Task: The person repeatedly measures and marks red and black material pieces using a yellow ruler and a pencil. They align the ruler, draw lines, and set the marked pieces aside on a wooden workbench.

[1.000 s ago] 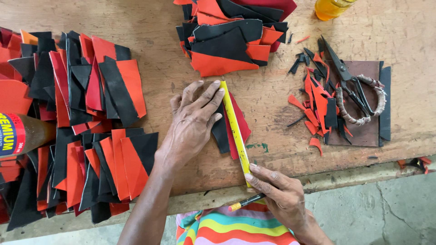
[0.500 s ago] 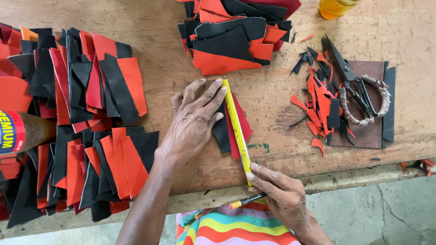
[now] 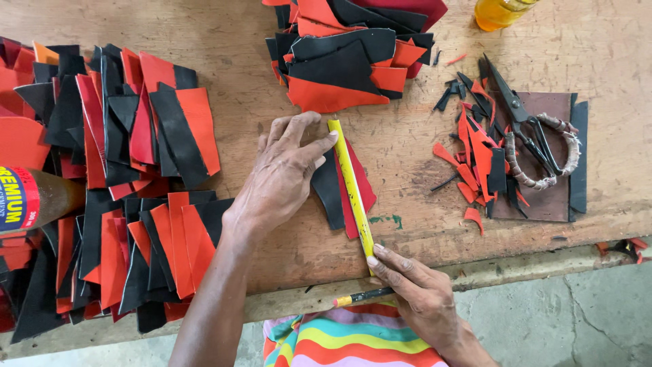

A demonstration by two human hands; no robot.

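My left hand (image 3: 282, 177) lies flat on the wooden table, its fingertips pressing a yellow ruler (image 3: 351, 183) onto a small red and black piece (image 3: 339, 190). At the table's near edge my right hand (image 3: 418, 292) holds a pencil (image 3: 360, 296) with a yellow and red end, one fingertip touching the ruler's near end. The ruler runs lengthways away from me across the piece.
Stacks of red and black cut pieces (image 3: 115, 190) cover the left. Another heap (image 3: 353, 47) sits at the top centre. Scissors (image 3: 530, 136) with wrapped handles lie on a brown patch (image 3: 557, 197) beside scraps at right. A glue bottle (image 3: 34, 197) lies far left, an orange jar (image 3: 499, 12) at top.
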